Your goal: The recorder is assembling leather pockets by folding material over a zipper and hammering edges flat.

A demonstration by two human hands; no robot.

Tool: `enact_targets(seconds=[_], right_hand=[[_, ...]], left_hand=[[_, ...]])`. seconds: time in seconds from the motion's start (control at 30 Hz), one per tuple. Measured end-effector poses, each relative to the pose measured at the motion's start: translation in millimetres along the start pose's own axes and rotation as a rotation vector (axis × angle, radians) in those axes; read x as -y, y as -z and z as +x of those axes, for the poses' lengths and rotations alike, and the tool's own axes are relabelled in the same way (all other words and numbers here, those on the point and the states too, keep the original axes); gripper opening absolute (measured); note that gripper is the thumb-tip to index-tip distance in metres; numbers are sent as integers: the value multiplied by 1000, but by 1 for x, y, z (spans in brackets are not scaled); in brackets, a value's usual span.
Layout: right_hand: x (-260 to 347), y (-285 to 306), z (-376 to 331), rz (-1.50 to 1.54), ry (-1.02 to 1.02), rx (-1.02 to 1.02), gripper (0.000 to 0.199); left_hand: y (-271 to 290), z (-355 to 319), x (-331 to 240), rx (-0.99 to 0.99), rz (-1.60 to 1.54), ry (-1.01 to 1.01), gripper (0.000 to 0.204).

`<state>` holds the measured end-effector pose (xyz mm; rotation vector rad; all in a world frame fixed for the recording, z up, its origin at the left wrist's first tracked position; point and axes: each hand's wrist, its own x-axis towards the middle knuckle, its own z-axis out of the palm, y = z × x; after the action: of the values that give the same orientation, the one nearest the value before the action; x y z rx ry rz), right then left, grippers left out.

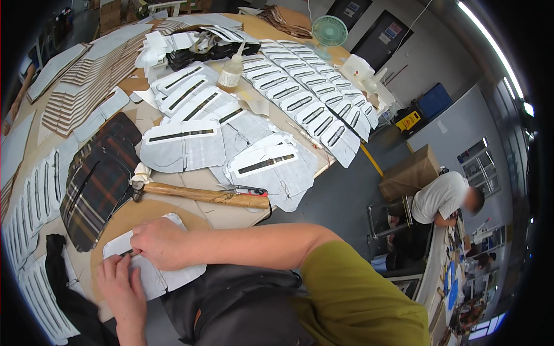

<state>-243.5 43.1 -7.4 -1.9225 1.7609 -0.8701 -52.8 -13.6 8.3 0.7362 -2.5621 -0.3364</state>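
A pale grey fabric panel with a dark slit strip in a white band lies at the near table edge, partly over a brown board. My right hand is closed, its fingertips pinching at the dark strip; the exact grip is hidden under the fingers. My left hand rests on the panel's left part, with the thumb apart from the fingers. Just beyond them lies a hammer with a wooden handle. Near its handle end are red-and-black handled snips. Plaid fabric pieces lie to the left.
Similar grey panels overlap beyond the hammer, around a glue bottle. Rows of panels cover the far right table. Stacked brown-edged sheets stand far left. Black cloth hangs at left. A person sits at right, beside a cardboard box.
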Motion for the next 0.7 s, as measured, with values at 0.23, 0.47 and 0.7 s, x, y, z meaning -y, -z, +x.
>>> enact_targets(seconds=[0.23,0.47,0.7], right_hand=[[-3,-17,-13,-132,287,-212,10],[6,-8,-6,-336,384,-40,12],[-2,-2,-14,-159,172,-56,14]], left_hand=[[-12,-5,-9,29,100,59,19],[-11,-13,-13,15,110,69,25],[-16,-14,-15,-21,89,92,29]])
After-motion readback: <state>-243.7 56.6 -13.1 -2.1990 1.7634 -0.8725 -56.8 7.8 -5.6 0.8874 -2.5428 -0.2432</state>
